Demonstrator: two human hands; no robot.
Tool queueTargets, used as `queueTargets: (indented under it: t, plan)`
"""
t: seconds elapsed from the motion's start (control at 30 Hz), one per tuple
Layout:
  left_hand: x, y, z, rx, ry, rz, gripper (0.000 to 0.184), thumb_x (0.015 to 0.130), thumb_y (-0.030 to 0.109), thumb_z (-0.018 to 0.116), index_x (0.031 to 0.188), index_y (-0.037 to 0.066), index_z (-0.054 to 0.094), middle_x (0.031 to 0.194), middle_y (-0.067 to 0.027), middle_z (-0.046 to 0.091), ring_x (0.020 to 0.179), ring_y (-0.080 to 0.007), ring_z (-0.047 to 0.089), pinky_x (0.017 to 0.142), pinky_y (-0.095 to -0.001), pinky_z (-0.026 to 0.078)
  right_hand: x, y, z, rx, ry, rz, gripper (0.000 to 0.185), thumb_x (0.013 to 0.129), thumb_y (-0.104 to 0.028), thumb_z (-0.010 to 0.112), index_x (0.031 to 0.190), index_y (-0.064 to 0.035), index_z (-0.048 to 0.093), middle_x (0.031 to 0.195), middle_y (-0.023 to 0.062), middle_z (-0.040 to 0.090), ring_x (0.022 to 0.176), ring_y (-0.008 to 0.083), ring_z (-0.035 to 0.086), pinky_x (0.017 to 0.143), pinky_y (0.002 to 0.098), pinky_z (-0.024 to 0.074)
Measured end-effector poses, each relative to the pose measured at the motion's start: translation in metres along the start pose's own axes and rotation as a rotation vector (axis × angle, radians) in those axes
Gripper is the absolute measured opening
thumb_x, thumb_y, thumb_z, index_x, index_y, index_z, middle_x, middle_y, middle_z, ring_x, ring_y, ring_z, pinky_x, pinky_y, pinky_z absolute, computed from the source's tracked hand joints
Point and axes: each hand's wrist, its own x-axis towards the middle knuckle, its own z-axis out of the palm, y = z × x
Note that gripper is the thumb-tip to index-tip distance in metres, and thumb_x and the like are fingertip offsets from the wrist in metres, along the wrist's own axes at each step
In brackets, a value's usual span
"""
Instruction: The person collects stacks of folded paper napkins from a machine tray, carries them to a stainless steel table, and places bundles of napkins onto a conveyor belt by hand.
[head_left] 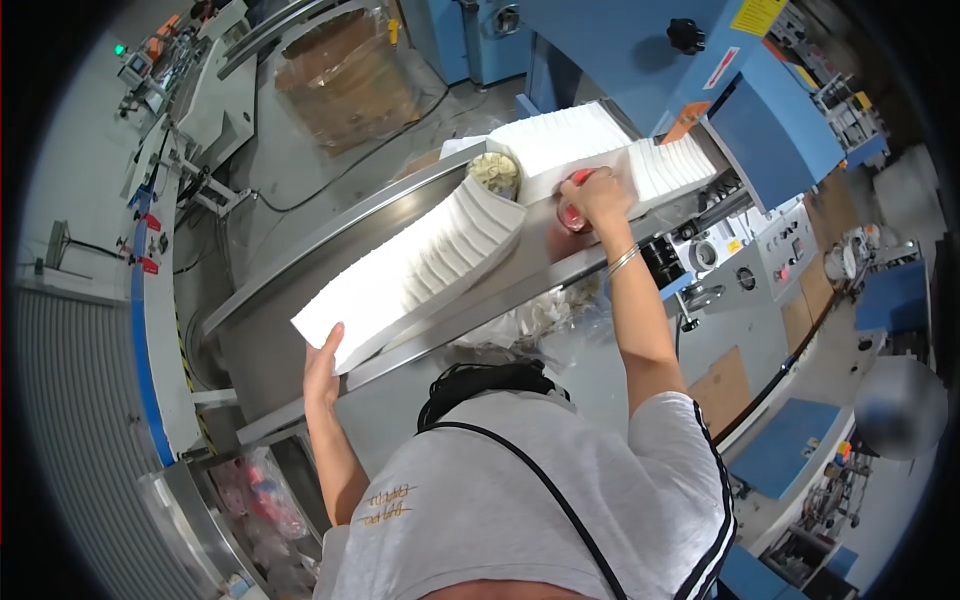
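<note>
My left hand [321, 374] grips the near left end of a long stack of white sheets [400, 275], with the thumb on its corner. The stack lies slanted in a metal trough [290, 345], its sheets fanned into wavy layers toward the far end. My right hand [603, 198] is closed around a red object [572, 214], low over the trough's right part; its exact kind is blurred and partly hidden by the fingers. More white stacks lie beyond and beside this hand: one long stack [560, 135] behind, another [672, 168] to the right.
A round container of pale scraps [494, 173] sits at the stack's far end. A blue machine [625, 50] stands behind, its control panel [783, 255] at right. Clear bags with white scraps [535, 318] lie below the trough. A plastic-lined carton [345, 80] stands on the floor.
</note>
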Motion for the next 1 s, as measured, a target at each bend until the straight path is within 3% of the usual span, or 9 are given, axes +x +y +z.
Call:
queueTargets:
  t: [0.13,0.2,0.3,0.4,0.5,0.63,0.77,0.9,1.0]
  plan:
    - [-0.002,-0.003,-0.003,0.016,0.015,0.007,0.081,0.087,0.027,0.072,0.148,-0.003,0.027,0.147,-0.0136,0.039,0.136,-0.0245,0.036,0.112,-0.0339,0.027,0.002,-0.002,-0.001,-0.103,0.026,0.061,0.092,0.077,-0.062,0.065,0.129,0.0117,0.046,0.131,0.0249,0.055,0.114,0.0339,0.060,0.094,0.0393,0.0487]
    - [-0.007,0.006,0.005,0.026,0.020,0.028,0.088,0.084,0.028,0.075,0.147,-0.006,0.023,0.147,-0.0186,0.036,0.138,-0.0277,0.032,0.114,-0.0347,0.022,-0.012,-0.007,0.004,-0.114,0.307,-0.175,0.076,0.079,-0.062,0.065,0.114,0.0059,0.059,0.114,0.0255,0.064,0.102,0.0328,0.065,0.085,0.0411,0.0513]
    - [-0.006,0.005,0.004,0.032,0.020,0.037,0.090,0.082,0.029,0.076,0.146,-0.006,0.023,0.146,-0.0193,0.037,0.137,-0.0282,0.033,0.114,-0.0354,0.023,-0.041,-0.038,-0.007,0.358,0.119,-0.492,0.063,0.083,-0.061,0.061,0.093,0.0009,0.064,0.084,0.0233,0.067,0.084,0.0314,0.068,0.075,0.0412,0.0518]
    - [-0.014,0.014,0.009,0.008,0.015,0.028,0.090,0.082,0.029,0.076,0.146,-0.007,0.024,0.145,-0.0192,0.039,0.136,-0.0287,0.034,0.114,-0.0357,0.023,-0.032,-0.056,0.030,0.575,-0.184,-0.536,0.064,0.084,-0.064,0.059,0.082,0.0005,0.062,0.063,0.0202,0.060,0.068,0.0299,0.066,0.068,0.0406,0.0511]
    - [-0.007,-0.006,-0.007,0.029,0.013,-0.053,0.094,0.077,0.033,0.081,0.143,-0.006,0.026,0.142,-0.0202,0.042,0.133,-0.0294,0.039,0.111,-0.0366,0.029,-0.036,-0.070,0.036,0.486,-0.547,-0.515,0.074,0.083,-0.070,0.056,0.087,0.0043,0.061,0.069,0.0149,0.062,0.060,0.0232,0.060,0.062,0.0381,0.0507]
    - [0.000,0.005,-0.018,0.042,0.042,-0.025,0.098,0.074,0.035,0.083,0.143,-0.005,0.026,0.141,-0.0212,0.044,0.134,-0.0295,0.039,0.111,-0.0374,0.030,-0.059,-0.094,0.040,0.531,-0.706,-0.570,0.081,0.085,-0.064,0.059,0.123,0.0071,0.056,0.099,0.0166,0.065,0.060,0.0188,0.058,0.053,0.0314,0.0506]
    - [-0.004,0.031,-0.065,0.058,-0.080,-0.036,0.105,0.078,0.042,0.077,0.152,0.002,0.014,0.155,-0.0187,0.023,0.146,-0.0325,0.016,0.117,-0.0460,0.013,-0.108,-0.125,0.027,0.616,-0.823,-0.572,0.072,0.089,-0.059,0.057,0.131,-0.0002,0.052,0.110,0.0127,0.064,0.085,0.0185,0.061,0.058,0.0273,0.0533]
    - [-0.009,0.048,-0.127,0.006,-0.119,-0.125,0.105,0.080,0.047,0.074,0.153,0.003,0.013,0.157,-0.0165,0.021,0.146,-0.0319,0.014,0.117,-0.0459,0.012,-0.097,-0.119,0.072,0.705,-0.996,-0.272,0.072,0.093,-0.058,0.053,0.135,0.0002,0.048,0.116,0.0119,0.063,0.098,0.0199,0.062,0.061,0.0259,0.0544]
    - [-0.002,0.040,-0.157,-0.038,-0.147,-0.178,0.105,0.082,0.051,0.071,0.153,0.002,0.012,0.158,-0.0166,0.020,0.147,-0.0319,0.012,0.117,-0.0457,0.010,-0.078,-0.114,0.098,0.852,-0.997,-0.234,0.078,0.094,-0.060,0.049,0.138,0.0038,0.043,0.124,0.0138,0.060,0.109,0.0240,0.059,0.075,0.0325,0.0559]
